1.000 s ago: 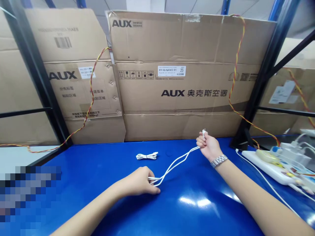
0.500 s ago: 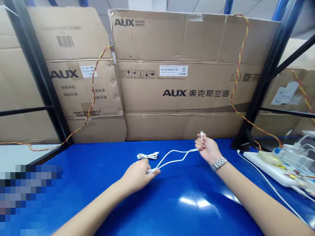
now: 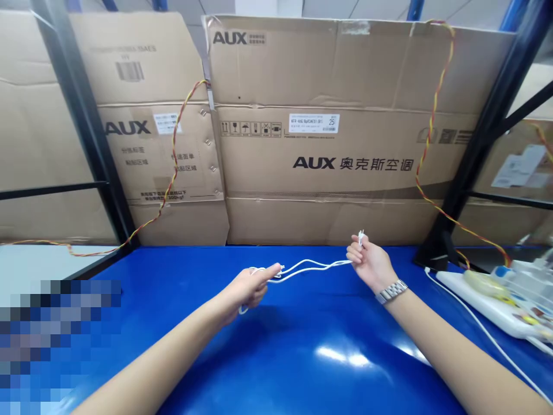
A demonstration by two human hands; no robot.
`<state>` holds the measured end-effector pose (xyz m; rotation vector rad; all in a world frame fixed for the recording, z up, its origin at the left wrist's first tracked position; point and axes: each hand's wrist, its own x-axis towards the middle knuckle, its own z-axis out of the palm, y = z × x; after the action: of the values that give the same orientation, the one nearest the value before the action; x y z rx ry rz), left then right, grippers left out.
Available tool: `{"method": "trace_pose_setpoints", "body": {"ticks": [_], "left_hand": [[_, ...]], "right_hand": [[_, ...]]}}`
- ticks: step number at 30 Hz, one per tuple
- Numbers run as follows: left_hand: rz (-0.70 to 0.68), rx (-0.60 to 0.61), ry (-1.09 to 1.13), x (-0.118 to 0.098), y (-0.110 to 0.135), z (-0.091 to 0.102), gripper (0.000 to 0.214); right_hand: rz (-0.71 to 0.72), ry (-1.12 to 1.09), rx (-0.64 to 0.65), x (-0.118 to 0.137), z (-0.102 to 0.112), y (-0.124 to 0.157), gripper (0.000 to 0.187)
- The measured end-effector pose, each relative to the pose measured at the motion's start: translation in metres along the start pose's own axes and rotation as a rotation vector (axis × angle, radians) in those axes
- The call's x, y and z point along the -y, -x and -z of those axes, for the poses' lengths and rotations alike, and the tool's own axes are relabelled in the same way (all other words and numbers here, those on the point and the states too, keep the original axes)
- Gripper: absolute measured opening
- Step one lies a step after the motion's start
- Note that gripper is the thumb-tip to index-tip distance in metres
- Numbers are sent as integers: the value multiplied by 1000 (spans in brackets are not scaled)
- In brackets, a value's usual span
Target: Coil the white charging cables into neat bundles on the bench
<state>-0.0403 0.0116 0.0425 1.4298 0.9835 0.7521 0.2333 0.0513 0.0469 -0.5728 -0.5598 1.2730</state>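
A thin white cable [image 3: 309,267] hangs doubled between my two hands above the blue table [image 3: 302,346]. My right hand [image 3: 367,262], with a metal watch on the wrist, is closed on one end, and a small white plug tip sticks up above its fingers. My left hand [image 3: 250,286] is closed on the cable's other folded end, forefinger stretched out along it, with a short loop hanging below the fingers. A second, bundled white cable [image 3: 259,270] lies on the table just behind my left hand, mostly hidden by it.
Large AUX cardboard boxes [image 3: 328,132] stand along the table's back edge behind black rack posts [image 3: 475,150]. A red and yellow twisted wire [image 3: 168,190] hangs across the boxes. At the right lies a white power strip [image 3: 488,302] with plugs and a white lead running toward me.
My left hand has moved forward and up, away from me and toward the right hand, so the doubled cable between them is shorter. It now covers the bundled cable. The right hand has stayed put.
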Motion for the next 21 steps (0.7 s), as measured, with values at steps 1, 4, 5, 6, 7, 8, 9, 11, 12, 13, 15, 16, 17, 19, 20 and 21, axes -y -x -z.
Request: {"method": "trace_pose_setpoints", "body": {"ticks": [1, 4, 5, 6, 7, 8, 9, 11, 12, 13, 15, 16, 17, 19, 20, 21], "left_hand": [[9, 0, -30, 1, 0, -1, 48], [30, 30, -71, 3, 3, -5, 49], [35, 54, -67, 3, 4, -6, 49], [41, 90, -63, 4, 5, -7, 48], [49, 134, -60, 5, 6, -8, 44], [60, 182, -63, 6, 6, -9, 40], [70, 226, -73, 7, 7, -10, 36], [94, 289, -104, 10, 6, -11, 31], [111, 305, -117, 11, 5, -11, 29], [123, 316, -121, 13, 5, -11, 28], [128, 313, -108, 15, 4, -11, 29], [114, 288, -101, 15, 4, -11, 29], [87, 242, -94, 16, 4, -11, 29], [23, 101, -32, 15, 2, -9, 32], [-5, 27, 19, 15, 0, -8, 34], [-32, -41, 78, 15, -2, -6, 35]], "right_hand": [[1, -1, 7, 0, -2, 2, 25], [12, -11, 11, 1, -4, 4, 23], [18, -16, 7, 2, -4, 4, 23], [25, -22, 0, 3, -3, 3, 23], [30, -28, -8, 4, -2, 1, 24], [35, -34, -17, 5, -1, 0, 25], [37, -39, -24, 5, 0, -1, 26], [34, -46, -34, 5, 0, -2, 28], [31, -49, -36, 5, 0, -2, 28], [27, -51, -37, 4, 0, -2, 28], [20, -57, -34, 4, -1, -1, 27], [16, -60, -33, 4, -2, 0, 27], [13, -63, -32, 4, -2, 0, 27], [4, -70, -30, 6, -3, 1, 27], [-1, -72, -29, 6, -3, 2, 28], [-9, -75, -28, 6, -4, 3, 28]]}}
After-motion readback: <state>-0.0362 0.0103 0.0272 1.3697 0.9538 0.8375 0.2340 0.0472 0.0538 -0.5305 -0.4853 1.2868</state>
